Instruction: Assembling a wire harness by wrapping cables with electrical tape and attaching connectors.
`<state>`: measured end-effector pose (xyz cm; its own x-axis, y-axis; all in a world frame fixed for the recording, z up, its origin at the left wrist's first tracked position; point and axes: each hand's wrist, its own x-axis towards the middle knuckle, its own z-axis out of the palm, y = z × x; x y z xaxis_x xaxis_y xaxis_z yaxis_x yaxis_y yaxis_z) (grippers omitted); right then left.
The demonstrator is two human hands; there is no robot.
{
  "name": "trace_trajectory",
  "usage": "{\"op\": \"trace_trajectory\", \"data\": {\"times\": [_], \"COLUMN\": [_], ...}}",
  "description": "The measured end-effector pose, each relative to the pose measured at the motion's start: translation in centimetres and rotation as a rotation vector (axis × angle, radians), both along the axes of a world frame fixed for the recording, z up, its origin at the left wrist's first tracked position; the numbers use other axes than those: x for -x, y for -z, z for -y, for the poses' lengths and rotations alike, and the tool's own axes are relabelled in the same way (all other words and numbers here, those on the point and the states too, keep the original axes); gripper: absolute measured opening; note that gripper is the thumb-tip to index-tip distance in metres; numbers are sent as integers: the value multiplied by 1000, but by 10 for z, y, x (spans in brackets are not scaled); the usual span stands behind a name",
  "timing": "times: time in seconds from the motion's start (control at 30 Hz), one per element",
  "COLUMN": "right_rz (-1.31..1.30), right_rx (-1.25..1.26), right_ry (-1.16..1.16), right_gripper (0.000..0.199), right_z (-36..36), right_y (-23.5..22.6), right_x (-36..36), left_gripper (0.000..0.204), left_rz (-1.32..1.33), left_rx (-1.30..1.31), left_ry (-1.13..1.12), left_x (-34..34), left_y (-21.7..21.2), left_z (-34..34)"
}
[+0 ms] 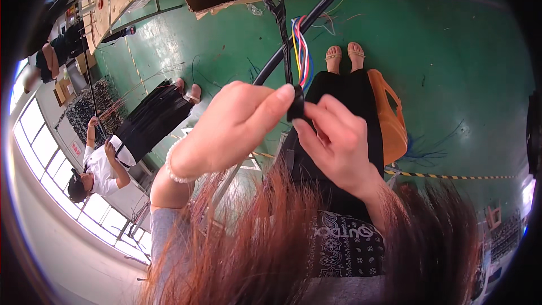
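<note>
My left hand point(240, 117) curls closed, its thumb stretched toward my right fingertips. My right hand point(337, 138) bends, thumb and forefinger tips close together just beside that thumb.

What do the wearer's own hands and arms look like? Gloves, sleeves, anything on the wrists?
No gloves. Left hand: white beaded bracelet at the wrist, grey sleeve further up. Right hand: nothing visible on the wrist; hair hides any sleeve.

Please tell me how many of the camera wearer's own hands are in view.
2: the left hand pinches a black piece near the coloured wires; the right hand is at that piece's right side. Both show, though some fingers are hidden.
</note>
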<state>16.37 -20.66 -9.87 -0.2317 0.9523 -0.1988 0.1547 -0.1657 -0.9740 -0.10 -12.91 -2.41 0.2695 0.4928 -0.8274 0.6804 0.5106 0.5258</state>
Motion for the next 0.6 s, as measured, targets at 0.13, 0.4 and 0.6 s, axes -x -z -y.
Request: {"op": "trace_trajectory", "data": {"times": [0.13,0.4,0.6], "right_rz": [-282,-319,-71], "right_rx": [274,165,30], "right_ry": [-105,28,375], "right_gripper": [19,24,26], "right_z": [-8,-60,-52], "right_y": [-17,-7,1], "right_x": [-15,-18,3], "left_gripper": [49,48,50], "left_rz": [-7,171,332], "left_rx": [-91,-266,-103], "left_ry": [-3,-229,-487], "left_x": [3,-2,-8], "left_y": [12,31,44], "left_z": [11,37,51]}}
